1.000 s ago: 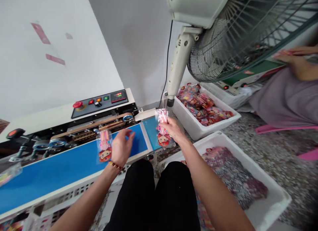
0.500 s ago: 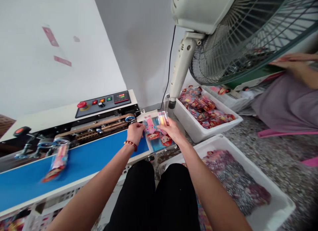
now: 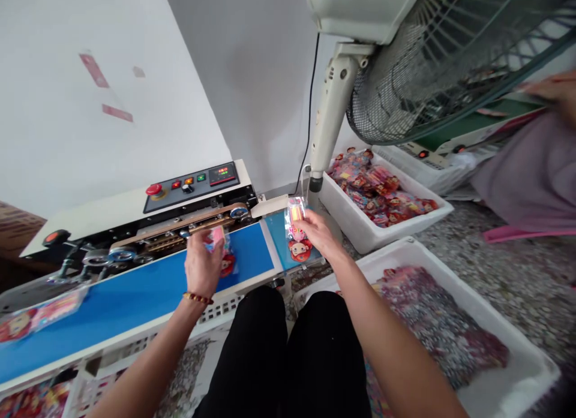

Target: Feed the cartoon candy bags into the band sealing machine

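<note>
On the blue conveyor belt of the sealing machine, my left hand (image 3: 201, 265) is closed on a clear packet (image 3: 228, 262) with a red-haired doll figure, its top edge close to the machine's rollers. My right hand (image 3: 316, 231) pinches the side of another doll packet (image 3: 299, 251) over the bluish plate at the belt's right end. That packet shows yellow and pink pieces above a red-haired face. A further packet (image 3: 45, 313) lies at the belt's left part, away from both hands.
The machine's control panel (image 3: 193, 185) stands behind the belt (image 3: 135, 310). A fan (image 3: 330, 112) rises at the back right. White bins (image 3: 443, 213) of doll packets are on the right, one (image 3: 535, 376) beside my knee. Another person's hand (image 3: 558, 88) shows at the far right.
My left hand has moved left along the belt with one packet, away from the end plate. My right hand stays over the plate with its packet. The other belt packet has travelled left.
</note>
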Tool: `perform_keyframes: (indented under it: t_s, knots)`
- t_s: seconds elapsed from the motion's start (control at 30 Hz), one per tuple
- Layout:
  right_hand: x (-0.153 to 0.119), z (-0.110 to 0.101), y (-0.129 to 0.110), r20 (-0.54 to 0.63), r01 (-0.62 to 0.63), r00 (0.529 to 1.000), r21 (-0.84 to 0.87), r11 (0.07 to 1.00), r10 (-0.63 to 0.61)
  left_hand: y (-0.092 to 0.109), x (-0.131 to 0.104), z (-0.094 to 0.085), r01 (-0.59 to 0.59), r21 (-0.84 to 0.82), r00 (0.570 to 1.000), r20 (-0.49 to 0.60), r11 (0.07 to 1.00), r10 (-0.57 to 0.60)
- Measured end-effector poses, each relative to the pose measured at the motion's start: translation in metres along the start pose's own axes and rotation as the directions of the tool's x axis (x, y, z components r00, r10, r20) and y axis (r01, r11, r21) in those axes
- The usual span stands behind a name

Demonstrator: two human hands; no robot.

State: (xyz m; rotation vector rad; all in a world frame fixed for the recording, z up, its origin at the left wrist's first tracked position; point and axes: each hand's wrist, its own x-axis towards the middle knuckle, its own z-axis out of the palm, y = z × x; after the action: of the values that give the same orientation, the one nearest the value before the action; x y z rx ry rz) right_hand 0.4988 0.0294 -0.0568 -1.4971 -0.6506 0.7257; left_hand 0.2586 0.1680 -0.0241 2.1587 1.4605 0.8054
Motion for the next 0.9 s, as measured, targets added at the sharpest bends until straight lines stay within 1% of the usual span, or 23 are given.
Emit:
perform_keyframes:
  t_s: [0.03,0.07,0.1,0.13,0.17,0.23,0.3,0.37,0.43,0.5,0.57,0.67,0.73,0.8,0.87,0.9]
  knots:
    - [0.0,0.0,-0.001,0.015,0.005,1.0,0.012,1.0,-0.006,0.01,-0.006,0.005,-0.021,-0.052,0.997,0.077,0.998,0.025]
    - [0.0,0.001,0.0,0.029,0.007,1.0,0.037,0.999,-0.008,0.023,-0.011,0.012,-0.015,-0.126,0.981,0.19,0.992,0.039]
    - [0.001,0.001,0.0,0.042,0.006,0.999,0.066,0.998,-0.009,0.037,-0.015,0.022,0.013,-0.204,0.953,0.3,0.979,0.05]
    - [0.002,0.002,0.001,0.052,0.004,0.999,0.086,0.996,-0.009,0.052,-0.018,0.033,0.057,-0.278,0.923,0.38,0.959,0.056]
    - [0.003,0.002,0.003,0.056,0.004,0.998,0.093,0.996,-0.01,0.066,-0.019,0.045,0.097,-0.342,0.9,0.43,0.935,0.064]
    - [0.005,0.002,0.005,0.061,0.006,0.998,0.067,0.998,-0.01,0.088,-0.017,0.068,0.17,-0.444,0.874,0.48,0.88,0.073]
    - [0.005,0.001,0.005,0.064,0.006,0.998,0.008,1.0,-0.006,0.098,-0.012,0.084,0.258,-0.509,0.868,0.495,0.821,0.034]
    - [0.003,0.001,0.003,0.05,0.003,0.999,-0.055,0.998,0.0,0.096,-0.005,0.091,0.355,-0.523,0.861,0.505,0.775,-0.054]
    - [0.001,0.001,0.0,0.017,-0.015,1.0,-0.077,0.997,0.017,0.086,0.005,0.089,0.414,-0.483,0.852,0.504,0.771,-0.142]
    - [0.001,0.002,0.0,-0.006,-0.04,0.999,-0.038,0.998,0.04,0.073,0.015,0.082,0.413,-0.416,0.854,0.487,0.81,-0.185]
    - [0.001,0.004,0.001,-0.007,-0.054,0.998,0.004,0.999,0.054,0.062,0.023,0.073,0.39,-0.359,0.865,0.46,0.848,-0.203]
    - [0.002,0.007,0.003,-0.009,-0.045,0.999,0.017,0.999,0.045,0.051,0.031,0.062,0.393,-0.335,0.871,0.435,0.856,-0.229]
    - [-0.003,0.008,0.0,-0.038,-0.008,0.999,0.05,0.999,0.01,0.046,0.033,0.056,0.422,-0.336,0.867,0.42,0.842,-0.267]
    - [-0.017,0.005,-0.006,-0.088,0.08,0.994,0.116,0.99,-0.07,0.04,0.037,0.049,0.446,-0.321,0.863,0.401,0.835,-0.306]
    - [-0.039,-0.005,-0.008,-0.18,0.183,0.972,0.174,0.968,-0.152,0.03,0.042,0.037,0.447,-0.289,0.867,0.371,0.847,-0.332]
    - [-0.054,-0.015,-0.006,-0.255,0.218,0.952,0.189,0.957,-0.167,0.024,0.042,0.029,0.436,-0.261,0.873,0.355,0.861,-0.334]
